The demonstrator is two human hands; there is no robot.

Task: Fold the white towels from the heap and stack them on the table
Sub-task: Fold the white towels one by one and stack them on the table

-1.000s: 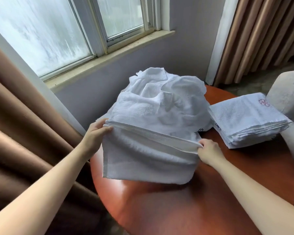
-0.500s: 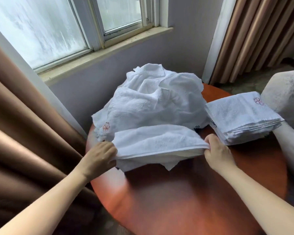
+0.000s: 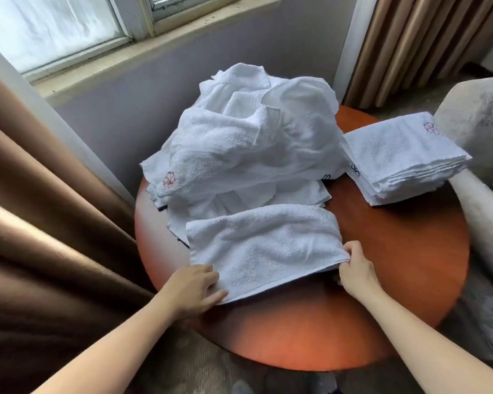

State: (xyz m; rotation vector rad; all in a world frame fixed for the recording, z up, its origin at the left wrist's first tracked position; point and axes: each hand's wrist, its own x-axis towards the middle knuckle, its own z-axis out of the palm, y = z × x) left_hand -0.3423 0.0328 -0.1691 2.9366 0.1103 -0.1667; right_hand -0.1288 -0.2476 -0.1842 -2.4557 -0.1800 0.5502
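Left hand [image 3: 194, 288] and right hand [image 3: 353, 268] hold towel [image 3: 264, 248] lengthwise left-right

Hotel-like room: embroidered towels [image 3: 404, 157], heavy curtains [image 3: 40, 223], armchair [image 3: 478, 132].

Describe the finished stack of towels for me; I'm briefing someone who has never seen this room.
Start at the round reddish table below the window. On its right side, beside the pale armchair, sits the stack of folded towels. Unlike the rumpled heap in the middle and the single towel at the near edge, it is a neat square pile with layered edges.
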